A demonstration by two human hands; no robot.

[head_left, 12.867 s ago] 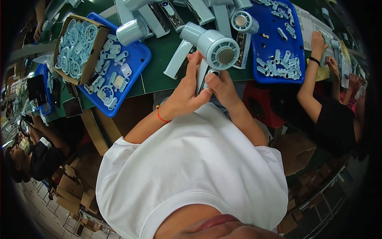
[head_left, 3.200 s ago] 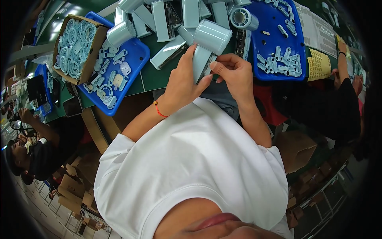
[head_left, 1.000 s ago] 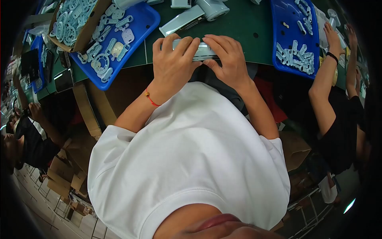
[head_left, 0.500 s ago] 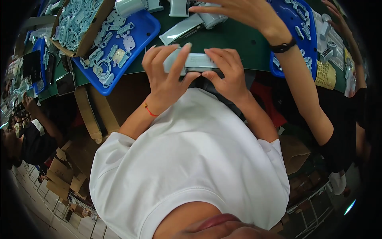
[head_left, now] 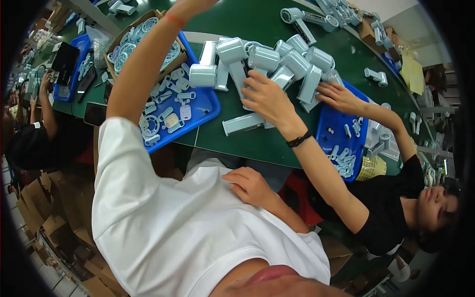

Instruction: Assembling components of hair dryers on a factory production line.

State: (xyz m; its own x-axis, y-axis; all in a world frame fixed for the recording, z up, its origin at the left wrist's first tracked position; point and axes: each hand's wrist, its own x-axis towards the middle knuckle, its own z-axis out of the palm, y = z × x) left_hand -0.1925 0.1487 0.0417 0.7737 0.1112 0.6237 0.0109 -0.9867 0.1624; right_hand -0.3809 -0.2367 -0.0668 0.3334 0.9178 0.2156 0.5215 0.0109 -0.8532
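Note:
My left arm stretches up and away across the far left of the table. Only part of my left hand (head_left: 194, 5) shows at the top edge; its fingers are out of view, so what it holds is hidden. My right hand (head_left: 251, 186) rests against the front of my white shirt (head_left: 198, 213), fingers loosely extended, with nothing in it. Beyond it lies a heap of pale blue plastic housings (head_left: 263, 58), each with a round cylinder end and a long flat handle. One housing (head_left: 242, 123) lies nearest me on the green table (head_left: 222, 143).
A co-worker's hand with a black wristband (head_left: 267, 96) and other hand (head_left: 341, 97) reach to the heap. Left, a blue tray (head_left: 204, 110) of small parts adjoins a cardboard box (head_left: 113, 69) of rings. Another blue tray (head_left: 324, 116) is right. A phone (head_left: 95, 114) lies left.
The long pale blue piece is gone from between my hands. My left hand has swung far forward and left; my right has dropped to my shirt. The co-worker's hands are now at the heap.

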